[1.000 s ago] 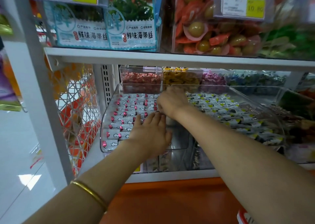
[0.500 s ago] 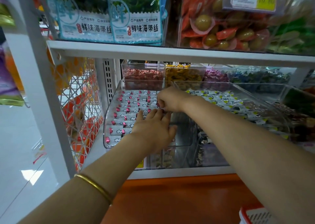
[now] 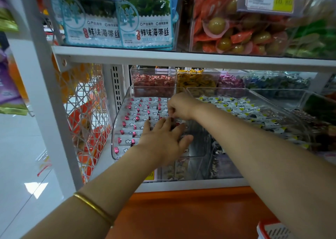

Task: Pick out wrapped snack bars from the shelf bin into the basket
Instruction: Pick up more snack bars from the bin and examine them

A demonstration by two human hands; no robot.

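- Right grip point(image 3: 179, 107) — fingers curled downward, pinching at one of the silver-white wrapped snack bars point(image 3: 138, 119) with pink ends, at frame centre.
- Left grip point(image 3: 163, 140) lies just below it, fingers straight and spread flat on the bars, holding nothing.
- Bars lie in rows in a clear plastic shelf bin point(image 3: 116, 129), centre-left, under a white shelf board point(image 3: 181, 57).
- Red-and-white plastic basket point(image 3: 272, 229) shows only a corner at the lower right edge — well apart from the bin.
- Thin gold bangle point(image 3: 94, 207) circles the left wrist, lower left.
- Second clear bin point(image 3: 227, 89) with yellow-tipped wrapped pieces sits just beside, right of centre.
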